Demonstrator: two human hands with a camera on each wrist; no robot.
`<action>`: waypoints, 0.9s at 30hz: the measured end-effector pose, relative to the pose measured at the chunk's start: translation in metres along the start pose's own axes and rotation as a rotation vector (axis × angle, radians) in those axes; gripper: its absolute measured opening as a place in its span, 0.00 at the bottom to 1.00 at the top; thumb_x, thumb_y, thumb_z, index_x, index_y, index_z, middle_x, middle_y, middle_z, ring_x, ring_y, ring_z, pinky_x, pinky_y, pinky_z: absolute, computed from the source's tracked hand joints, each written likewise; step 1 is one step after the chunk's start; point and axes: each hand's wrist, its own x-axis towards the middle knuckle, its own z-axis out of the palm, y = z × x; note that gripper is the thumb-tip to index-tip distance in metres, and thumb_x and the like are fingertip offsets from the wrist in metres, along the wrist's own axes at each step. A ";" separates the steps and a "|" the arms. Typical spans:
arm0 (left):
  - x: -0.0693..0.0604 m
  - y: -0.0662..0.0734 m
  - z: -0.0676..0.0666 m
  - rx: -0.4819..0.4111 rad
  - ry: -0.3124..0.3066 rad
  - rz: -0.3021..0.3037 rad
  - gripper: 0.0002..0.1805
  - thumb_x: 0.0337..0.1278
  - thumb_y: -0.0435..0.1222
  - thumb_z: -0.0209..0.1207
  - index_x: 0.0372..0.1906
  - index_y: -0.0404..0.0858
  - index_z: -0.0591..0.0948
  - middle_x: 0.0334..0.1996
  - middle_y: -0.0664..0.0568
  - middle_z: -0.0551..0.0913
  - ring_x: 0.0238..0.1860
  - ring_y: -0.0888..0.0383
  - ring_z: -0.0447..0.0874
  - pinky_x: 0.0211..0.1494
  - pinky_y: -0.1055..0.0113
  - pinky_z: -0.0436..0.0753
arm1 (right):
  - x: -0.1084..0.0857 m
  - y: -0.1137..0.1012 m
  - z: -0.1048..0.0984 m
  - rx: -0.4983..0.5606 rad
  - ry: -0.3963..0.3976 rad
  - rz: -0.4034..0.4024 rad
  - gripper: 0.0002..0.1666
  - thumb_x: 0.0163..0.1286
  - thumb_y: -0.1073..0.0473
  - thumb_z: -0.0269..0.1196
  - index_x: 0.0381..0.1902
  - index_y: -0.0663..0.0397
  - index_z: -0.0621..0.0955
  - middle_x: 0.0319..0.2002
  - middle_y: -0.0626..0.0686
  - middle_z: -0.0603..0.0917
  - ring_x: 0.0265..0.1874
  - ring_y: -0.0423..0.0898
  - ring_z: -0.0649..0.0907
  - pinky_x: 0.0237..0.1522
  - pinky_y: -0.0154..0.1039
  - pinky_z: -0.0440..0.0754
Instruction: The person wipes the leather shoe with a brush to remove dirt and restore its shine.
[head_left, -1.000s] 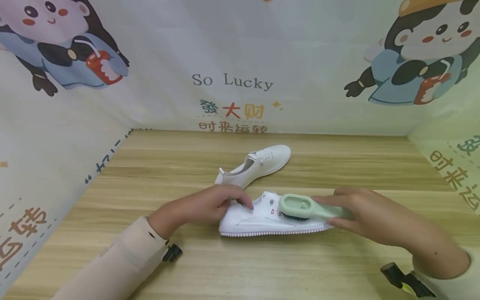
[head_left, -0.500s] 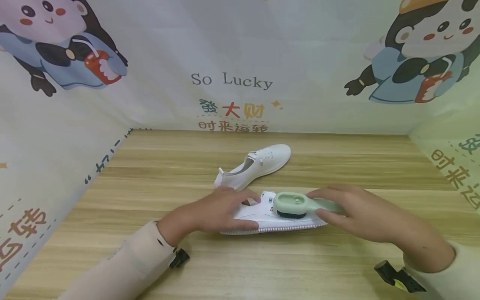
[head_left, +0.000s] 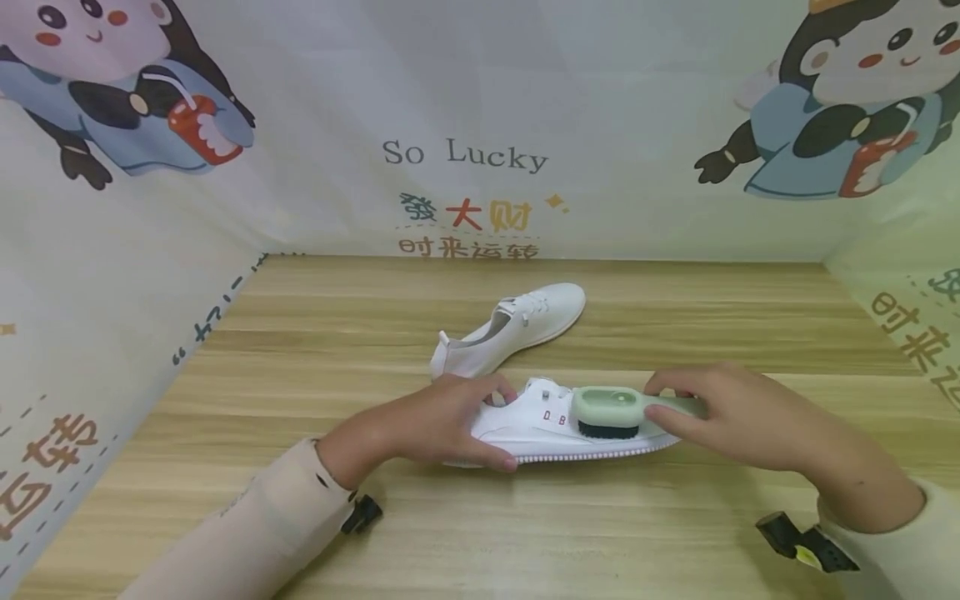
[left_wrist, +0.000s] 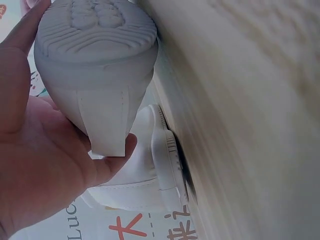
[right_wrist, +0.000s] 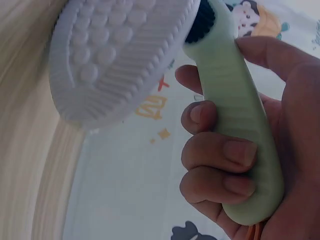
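A white shoe (head_left: pixel 540 433) lies tipped on its side in the head view, its ridged sole edge toward me. My left hand (head_left: pixel 442 421) grips its heel end, thumb near the sole edge and fingers over the collar. In the left wrist view that hand wraps round the heel (left_wrist: pixel 102 110). My right hand (head_left: pixel 738 412) holds a pale green brush (head_left: pixel 607 408) whose black bristles (head_left: pixel 607 431) touch the shoe's side, just right of small red letters. Fingers curl round the brush handle (right_wrist: pixel 240 125) in the right wrist view. The shoe's studded sole (right_wrist: pixel 110 50) also shows there.
A second white shoe (head_left: pixel 525 325) lies just behind, its toe pointing to the back right. The wood-grain tabletop (head_left: pixel 525 533) is bounded at the back and sides by a printed white cloth (head_left: pixel 637 167).
The left hand has shifted along the heel, its thumb now on the near side. The brush moved left along the shoe, then back right toward the toe.
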 end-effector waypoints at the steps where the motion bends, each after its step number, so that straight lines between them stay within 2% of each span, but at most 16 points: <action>1: 0.001 0.000 0.000 -0.012 0.007 -0.004 0.37 0.43 0.58 0.74 0.57 0.46 0.75 0.49 0.52 0.83 0.45 0.61 0.78 0.51 0.67 0.75 | 0.000 0.002 -0.001 -0.003 0.003 0.001 0.14 0.73 0.41 0.59 0.45 0.39 0.84 0.37 0.37 0.83 0.32 0.34 0.77 0.36 0.35 0.78; 6: 0.002 0.000 0.000 -0.045 0.023 -0.010 0.39 0.39 0.55 0.77 0.56 0.47 0.72 0.47 0.54 0.80 0.44 0.61 0.76 0.50 0.67 0.74 | 0.003 -0.001 0.003 -0.004 0.018 -0.038 0.14 0.74 0.41 0.58 0.46 0.39 0.84 0.39 0.37 0.84 0.36 0.34 0.79 0.39 0.38 0.80; 11: 0.001 0.000 0.002 -0.043 0.033 0.016 0.38 0.39 0.56 0.77 0.53 0.47 0.71 0.40 0.58 0.78 0.40 0.60 0.73 0.45 0.69 0.73 | 0.004 -0.011 0.017 -0.033 0.057 -0.085 0.20 0.76 0.41 0.55 0.54 0.44 0.84 0.49 0.42 0.87 0.48 0.42 0.85 0.52 0.50 0.83; 15: -0.003 -0.003 0.003 -0.040 0.036 0.012 0.36 0.38 0.57 0.76 0.52 0.48 0.73 0.37 0.60 0.78 0.36 0.62 0.72 0.40 0.70 0.72 | 0.006 -0.016 0.026 -0.054 0.100 -0.101 0.21 0.75 0.41 0.56 0.56 0.45 0.83 0.50 0.44 0.87 0.51 0.45 0.86 0.53 0.50 0.83; 20: -0.005 -0.003 0.004 -0.036 0.038 0.014 0.36 0.38 0.57 0.76 0.53 0.46 0.79 0.37 0.63 0.80 0.34 0.65 0.73 0.38 0.72 0.74 | 0.004 -0.014 0.026 -0.043 0.108 -0.107 0.22 0.74 0.40 0.57 0.55 0.43 0.84 0.47 0.42 0.87 0.46 0.40 0.86 0.48 0.47 0.84; 27: 0.002 -0.001 0.004 -0.009 0.053 0.052 0.35 0.38 0.57 0.76 0.52 0.45 0.80 0.34 0.64 0.81 0.31 0.67 0.73 0.35 0.73 0.73 | -0.003 0.000 0.007 0.023 0.056 -0.060 0.20 0.71 0.38 0.60 0.51 0.40 0.87 0.45 0.40 0.88 0.42 0.34 0.84 0.42 0.39 0.83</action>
